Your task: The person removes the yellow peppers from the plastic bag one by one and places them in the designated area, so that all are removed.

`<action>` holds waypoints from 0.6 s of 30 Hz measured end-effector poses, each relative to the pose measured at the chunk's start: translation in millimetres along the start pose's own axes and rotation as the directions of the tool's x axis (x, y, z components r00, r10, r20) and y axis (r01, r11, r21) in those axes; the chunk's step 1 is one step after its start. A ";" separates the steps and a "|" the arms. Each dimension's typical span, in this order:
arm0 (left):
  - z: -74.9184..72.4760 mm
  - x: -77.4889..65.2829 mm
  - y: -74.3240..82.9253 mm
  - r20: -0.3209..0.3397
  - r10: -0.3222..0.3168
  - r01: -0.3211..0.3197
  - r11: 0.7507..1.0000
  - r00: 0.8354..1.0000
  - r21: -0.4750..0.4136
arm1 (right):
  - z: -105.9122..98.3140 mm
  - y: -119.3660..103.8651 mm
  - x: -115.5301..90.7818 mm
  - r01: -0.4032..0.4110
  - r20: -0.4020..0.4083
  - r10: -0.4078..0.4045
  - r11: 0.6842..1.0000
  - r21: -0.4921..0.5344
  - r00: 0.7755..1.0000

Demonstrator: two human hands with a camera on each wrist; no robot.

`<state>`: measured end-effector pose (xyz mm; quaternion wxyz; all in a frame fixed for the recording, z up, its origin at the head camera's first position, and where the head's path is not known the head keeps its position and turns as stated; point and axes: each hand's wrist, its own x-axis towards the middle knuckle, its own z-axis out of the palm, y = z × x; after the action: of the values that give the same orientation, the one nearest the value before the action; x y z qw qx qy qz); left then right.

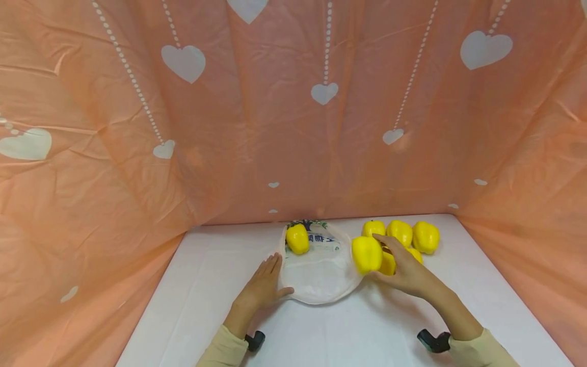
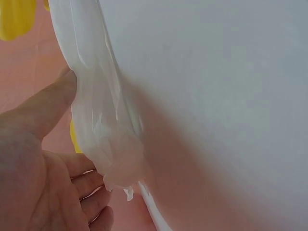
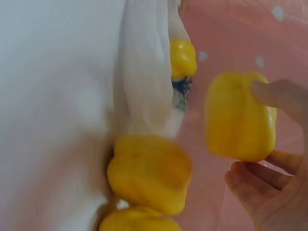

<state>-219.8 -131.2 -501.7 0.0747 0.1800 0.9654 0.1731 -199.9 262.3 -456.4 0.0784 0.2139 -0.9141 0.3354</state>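
Observation:
A white plastic bag [image 1: 316, 278] stands with its round mouth spread toward me, print showing on its inner back wall. One yellow bell pepper [image 1: 298, 239] is inside it, at the left. My left hand [image 1: 262, 284] rests against the bag's left side with fingers straight; in the left wrist view the thumb [image 2: 60, 94] touches the bag's wall. My right hand [image 1: 405, 267] holds another yellow bell pepper [image 3: 233, 120] between thumb and fingertips, raised near the right rim. Below it in the right wrist view, a further bell pepper [image 3: 149, 171] lies beside the bag.
Several more yellow bell peppers [image 1: 425, 237] sit in a cluster on the white table [image 1: 220, 265], right of the bag. Behind and on both sides hangs an orange-pink sheet [image 1: 293, 132] with white hearts. Black wrist mounts [image 1: 433, 341] are on both forearms.

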 end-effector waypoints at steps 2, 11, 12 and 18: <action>1.0 1.2 -1.7 0.001 -0.002 0.002 1.000 1.000 0.008 | -5.1 2.7 -1.8 -0.002 -0.001 0.002 1.000 -0.002 1.000; 1.8 1.1 -3.4 0.005 -0.009 0.010 1.000 1.000 -0.016 | -26.6 12.5 -12.3 -0.007 -0.013 0.007 1.000 0.019 1.000; 1.4 0.8 -3.1 0.006 -0.008 0.008 1.000 1.000 -0.016 | -28.6 13.4 -13.3 -0.012 -0.015 0.012 1.000 0.017 1.000; 0.6 -0.2 -4.0 0.000 -0.010 0.010 1.000 1.000 -0.012 | -40.3 21.3 -19.5 -0.046 -0.016 0.046 0.999 0.011 0.999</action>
<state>-220.7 -134.5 -503.6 0.0768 0.1749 0.9652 0.1785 -191.9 309.5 -443.6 0.0770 0.1904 -0.9164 0.3435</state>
